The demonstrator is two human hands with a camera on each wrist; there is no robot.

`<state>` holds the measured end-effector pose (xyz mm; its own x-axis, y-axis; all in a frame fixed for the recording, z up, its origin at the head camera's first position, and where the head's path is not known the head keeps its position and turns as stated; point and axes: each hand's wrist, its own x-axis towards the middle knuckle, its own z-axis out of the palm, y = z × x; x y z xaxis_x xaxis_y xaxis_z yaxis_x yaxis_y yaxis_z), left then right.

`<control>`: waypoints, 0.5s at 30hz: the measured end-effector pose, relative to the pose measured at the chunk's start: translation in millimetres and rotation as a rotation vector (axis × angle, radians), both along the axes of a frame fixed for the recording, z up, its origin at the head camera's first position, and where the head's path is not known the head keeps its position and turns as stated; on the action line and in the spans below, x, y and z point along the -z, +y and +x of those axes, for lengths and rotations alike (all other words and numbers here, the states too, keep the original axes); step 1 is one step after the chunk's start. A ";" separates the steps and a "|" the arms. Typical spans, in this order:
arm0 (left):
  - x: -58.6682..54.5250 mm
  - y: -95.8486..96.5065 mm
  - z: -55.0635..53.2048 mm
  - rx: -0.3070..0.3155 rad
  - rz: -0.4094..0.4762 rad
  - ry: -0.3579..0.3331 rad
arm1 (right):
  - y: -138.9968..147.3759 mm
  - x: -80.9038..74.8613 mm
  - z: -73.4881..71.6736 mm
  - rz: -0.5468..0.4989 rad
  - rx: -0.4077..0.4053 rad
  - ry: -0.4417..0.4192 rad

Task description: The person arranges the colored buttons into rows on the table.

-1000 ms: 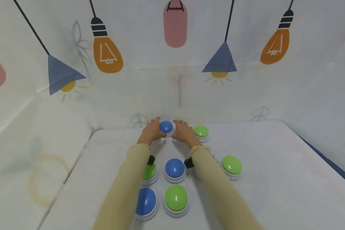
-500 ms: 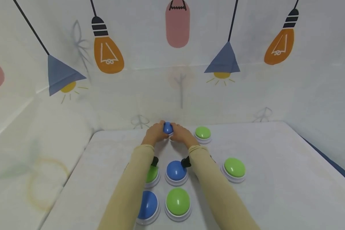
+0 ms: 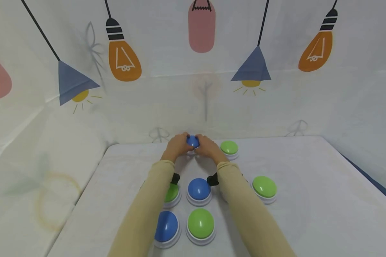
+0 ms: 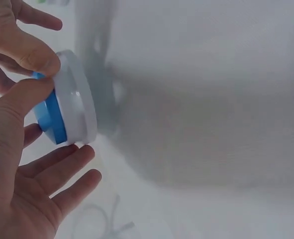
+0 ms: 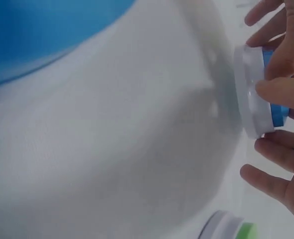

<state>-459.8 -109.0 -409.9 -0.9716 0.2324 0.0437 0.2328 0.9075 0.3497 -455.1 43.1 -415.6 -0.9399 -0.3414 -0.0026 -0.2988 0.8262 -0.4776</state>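
Note:
A blue push button (image 3: 193, 141) with a white round base stands near the back edge of the white table. My left hand (image 3: 178, 145) grips its left side and my right hand (image 3: 208, 146) its right side. In the left wrist view the button's white base (image 4: 76, 102) shows side-on, low over the cloth; the left thumb (image 4: 30, 94) lies on the blue dome's edge, fingers along the base. From the right wrist view, the right thumb (image 5: 281, 93) presses the base (image 5: 250, 92) while fingers reach round its other side.
Green buttons stand at the back (image 3: 229, 147), right (image 3: 265, 187) and front (image 3: 201, 224). Blue ones sit in the middle (image 3: 199, 190) and front left (image 3: 166, 227). The left sleeve partly covers another green button (image 3: 171, 193). Behind the table rises a printed cloth wall (image 3: 167, 103).
Both hands have closed in from either side onto the blue button, where a gap showed on its right before. The head view has shifted slightly.

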 end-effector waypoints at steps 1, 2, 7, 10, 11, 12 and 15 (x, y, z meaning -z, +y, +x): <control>-1.9 1.3 0.5 0.008 0.004 0.005 | 2.4 -1.8 1.1 -0.010 0.004 0.008; -4.1 2.4 1.3 0.017 0.010 0.013 | 4.9 -3.3 2.2 -0.020 0.007 0.012; -16.0 6.0 7.7 0.045 0.051 0.063 | 15.9 -11.6 8.8 -0.073 0.001 0.048; -20.6 6.1 13.5 0.056 0.080 0.068 | 21.4 -18.3 15.8 -0.089 -0.008 0.055; -22.1 5.8 16.1 0.063 0.088 0.069 | 23.2 -20.5 18.7 -0.097 -0.012 0.060; -23.6 5.7 19.0 0.070 0.100 0.067 | 25.5 -22.4 21.8 -0.105 -0.018 0.065; -28.9 6.8 30.5 0.101 0.150 0.070 | 35.4 -28.6 33.5 -0.129 -0.037 0.086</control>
